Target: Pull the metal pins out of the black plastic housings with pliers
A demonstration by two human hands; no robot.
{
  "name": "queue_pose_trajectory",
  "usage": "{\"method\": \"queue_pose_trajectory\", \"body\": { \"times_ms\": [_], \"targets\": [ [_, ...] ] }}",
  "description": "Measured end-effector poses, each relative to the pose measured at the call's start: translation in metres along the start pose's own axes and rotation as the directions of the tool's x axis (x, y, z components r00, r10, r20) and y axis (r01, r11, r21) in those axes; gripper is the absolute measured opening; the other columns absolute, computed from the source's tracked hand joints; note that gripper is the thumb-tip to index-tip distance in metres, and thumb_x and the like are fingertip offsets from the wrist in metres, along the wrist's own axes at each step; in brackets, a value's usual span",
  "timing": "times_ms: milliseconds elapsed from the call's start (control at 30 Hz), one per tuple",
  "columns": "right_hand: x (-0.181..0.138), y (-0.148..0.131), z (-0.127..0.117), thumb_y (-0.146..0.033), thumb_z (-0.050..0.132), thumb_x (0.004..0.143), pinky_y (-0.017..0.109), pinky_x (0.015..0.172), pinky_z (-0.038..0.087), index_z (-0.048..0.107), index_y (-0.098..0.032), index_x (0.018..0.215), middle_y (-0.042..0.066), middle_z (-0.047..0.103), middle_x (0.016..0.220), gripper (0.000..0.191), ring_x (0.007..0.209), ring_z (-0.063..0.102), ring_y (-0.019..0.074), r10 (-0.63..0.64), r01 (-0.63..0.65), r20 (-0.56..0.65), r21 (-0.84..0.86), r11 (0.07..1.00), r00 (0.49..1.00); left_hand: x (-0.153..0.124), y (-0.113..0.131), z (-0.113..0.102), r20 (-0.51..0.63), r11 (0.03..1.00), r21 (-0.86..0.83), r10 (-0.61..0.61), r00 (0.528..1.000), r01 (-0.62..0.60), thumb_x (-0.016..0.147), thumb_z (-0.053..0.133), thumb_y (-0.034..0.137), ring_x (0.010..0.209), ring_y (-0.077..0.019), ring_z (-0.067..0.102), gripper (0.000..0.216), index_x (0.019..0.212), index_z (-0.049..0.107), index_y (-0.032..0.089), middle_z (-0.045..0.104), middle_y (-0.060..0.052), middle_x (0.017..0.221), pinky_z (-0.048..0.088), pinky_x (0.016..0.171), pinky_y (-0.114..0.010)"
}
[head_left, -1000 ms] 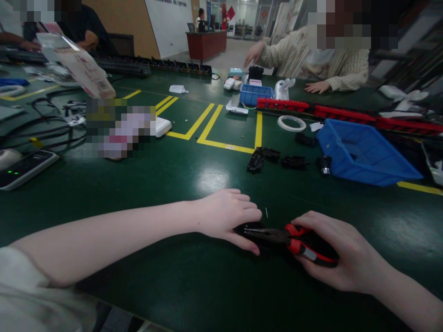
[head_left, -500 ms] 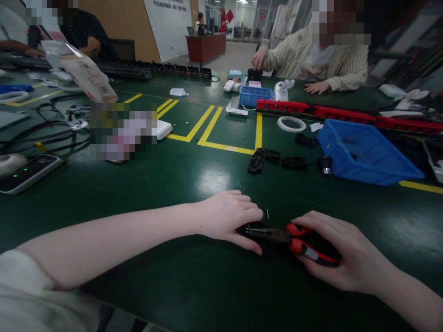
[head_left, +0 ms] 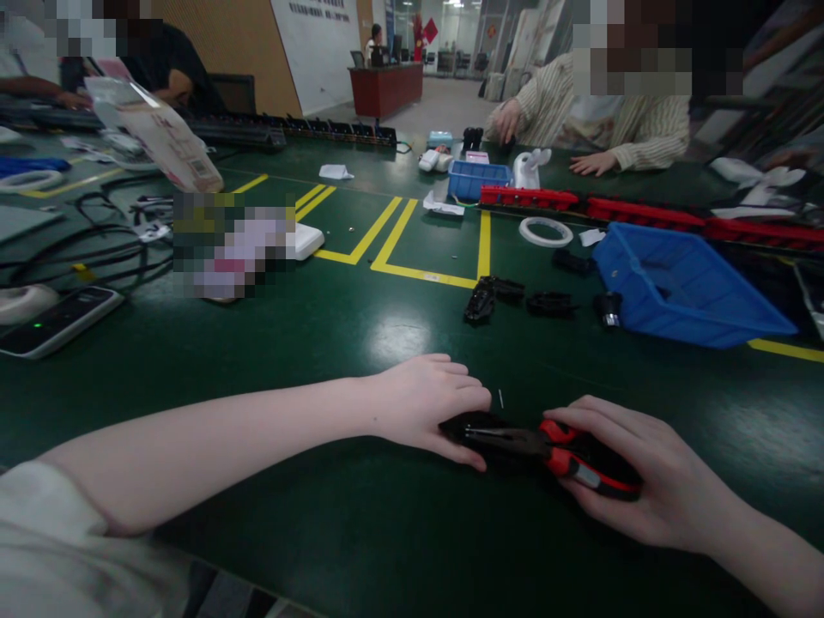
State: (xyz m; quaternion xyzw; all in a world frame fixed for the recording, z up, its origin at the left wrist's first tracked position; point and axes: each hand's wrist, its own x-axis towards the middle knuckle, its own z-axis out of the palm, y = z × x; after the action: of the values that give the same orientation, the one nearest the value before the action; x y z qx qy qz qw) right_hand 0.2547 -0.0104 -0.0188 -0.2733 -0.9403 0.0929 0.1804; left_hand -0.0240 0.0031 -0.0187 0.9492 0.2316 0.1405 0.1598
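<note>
My right hand [head_left: 634, 476] is closed around the red and black handles of needle-nose pliers [head_left: 515, 440]. The long jaws point left and lie over a black plastic part [head_left: 458, 427]. My left hand [head_left: 434, 408] grips that part between thumb and fingers, close to the table top; much of it is hidden by the hand and the jaws. Just beyond the jaws a thin metal pin [head_left: 500, 398] lies on the green table [head_left: 309, 515].
Several black plastic pieces [head_left: 550, 303] lie ahead, beside a large blue bin [head_left: 695, 296]. Behind them are a roll of white tape [head_left: 545, 232] and red strips [head_left: 644, 213]. Black cables [head_left: 83, 257] and a white device [head_left: 61, 319] lie left. A co-worker [head_left: 598, 120] sits opposite.
The pliers and my right hand have shifted slightly right, while my left hand stays almost in place. Across the table, the co-worker's hand has moved away from a small black object.
</note>
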Motion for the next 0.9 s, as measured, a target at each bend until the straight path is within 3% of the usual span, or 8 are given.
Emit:
{"method": "queue_pose_trajectory", "body": {
  "times_ms": [400, 900],
  "targets": [
    [-0.001, -0.012, 0.007, -0.028, 0.057, 0.078, 0.028, 0.066, 0.051, 0.051, -0.022, 0.113, 0.007, 0.062, 0.096, 0.036, 0.079, 0.061, 0.0158, 0.126, -0.124, -0.03, 0.065, 0.99, 0.992, -0.001, 0.0, 0.0, 0.004, 1.0, 0.008, -0.013, 1.0, 0.013, 0.079, 0.067, 0.05, 0.073, -0.0135, 0.057, 0.037, 0.088, 0.055, 0.015, 0.061, 0.001, 0.081, 0.035, 0.064, -0.026],
    [0.003, -0.01, -0.002, -0.025, 0.058, 0.077, 0.025, 0.062, 0.05, 0.051, -0.023, 0.109, 0.004, 0.063, 0.09, 0.033, 0.074, 0.062, 0.0147, 0.114, -0.118, 0.035, 0.142, 0.983, 0.993, 0.001, -0.001, -0.002, 0.007, 1.0, -0.01, 0.022, 1.0, -0.022, 0.081, 0.058, 0.06, 0.067, -0.0127, 0.052, 0.044, 0.08, 0.053, 0.016, 0.058, 0.001, 0.074, 0.034, 0.06, -0.026]
  ]
}}
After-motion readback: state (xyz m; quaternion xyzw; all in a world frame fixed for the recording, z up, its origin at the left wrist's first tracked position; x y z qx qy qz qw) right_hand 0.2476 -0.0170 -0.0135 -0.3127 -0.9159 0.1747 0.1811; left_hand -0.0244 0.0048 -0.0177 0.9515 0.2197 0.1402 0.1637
